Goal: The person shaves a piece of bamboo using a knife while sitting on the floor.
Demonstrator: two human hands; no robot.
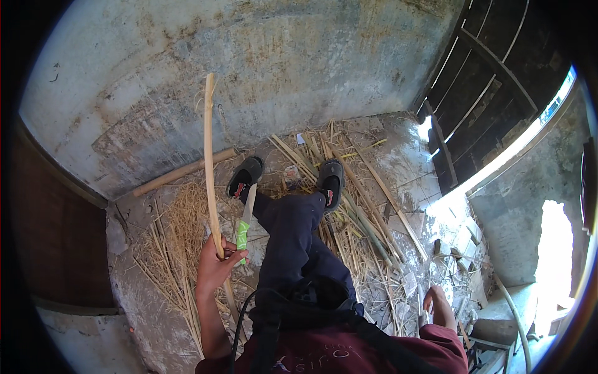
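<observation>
My left hand [216, 265] is closed round a long pale strip of split bamboo or wood [210, 156], which stands nearly upright and runs down past my wrist. Pinched in the same fingers is a knife [243, 234] with a green patterned handle, its blade pointing up and away from me. Low on the right, my right hand [440, 305] hangs by my side with its fingers curled. A narrow greyish piece [422, 310] shows beside those fingers; what it is, I cannot make out.
Straw-like shavings [190, 218] lie left of my feet, and several long strips [367, 218] lie to the right. A round pole [180, 173] rests along the stained wall [261, 68]. Rubble [464, 240] sits near a dark plank door [492, 81]. My shoes [331, 181] are among the strips.
</observation>
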